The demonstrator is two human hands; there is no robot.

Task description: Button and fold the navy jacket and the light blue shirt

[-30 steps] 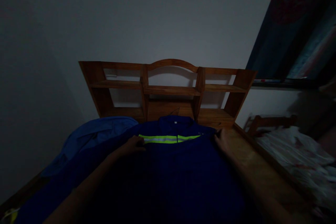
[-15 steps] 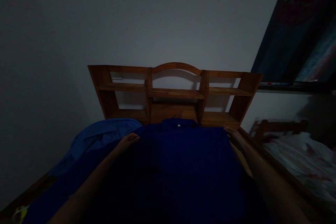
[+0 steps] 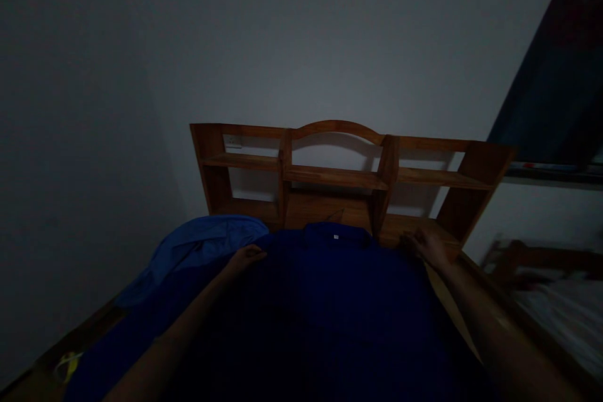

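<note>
A dark blue garment [image 3: 325,301] lies spread flat on a wooden desk, its collar with a small white tag pointing away from me. My left hand [image 3: 245,259] rests on the garment's left shoulder, fingers curled down onto the cloth. My right hand [image 3: 426,245] sits at the right shoulder corner, fingers bent against the fabric edge. The room is very dim, so I cannot make out whether either hand pinches the cloth.
A wooden shelf unit [image 3: 339,179] stands at the back of the desk against a grey wall. A lighter blue cloth [image 3: 202,248] is bunched at the left. A yellow strip [image 3: 68,364] lies at the lower left. A bed [image 3: 556,301] with pale bedding is at the right.
The yellow reflective stripe seen one second ago is now covered by blue cloth. Both hands moved outward to the garment's shoulders. The view shifted left, so the shelf sits further right.
</note>
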